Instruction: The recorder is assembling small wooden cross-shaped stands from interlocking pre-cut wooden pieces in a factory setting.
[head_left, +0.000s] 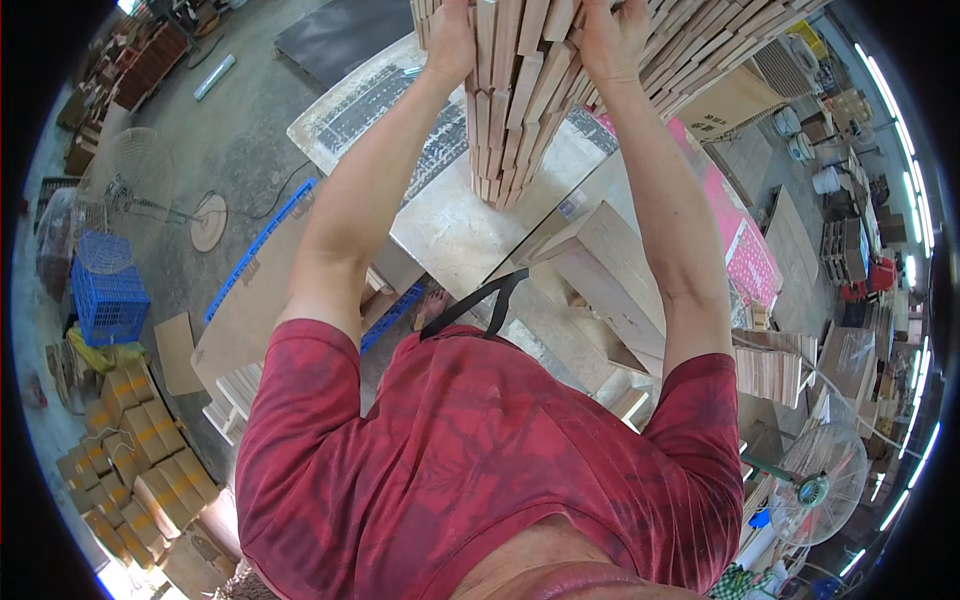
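Slats [508, 110] of pale brown wood, packed in a tall layered stack, stood before us at the top middle of the view, their lower end over the whitish worktop [455, 250]. We had both arms stretched forward to them. Our left grip [452, 42] lay along the stack's left side, and our right grip [614, 45] was against its right side, where more slats fanned away to the right. Our fingertips ran past the upper edge or behind the wood, so we could not tell how far either grip was closed, or how firmly it had hold of any slat. Beneath our right forearm stood a box-like wooden frame [612, 282], with pink dotted cloth [750, 265] farther right. Off to our left we saw a pedestal fan [120, 190], a blue plastic crate [110, 308] and, nearer, a pile of taped cardboard cartons [145, 430]. A second fan [815, 490] stood at our right. We wore a mottled red T-shirt [490, 450].
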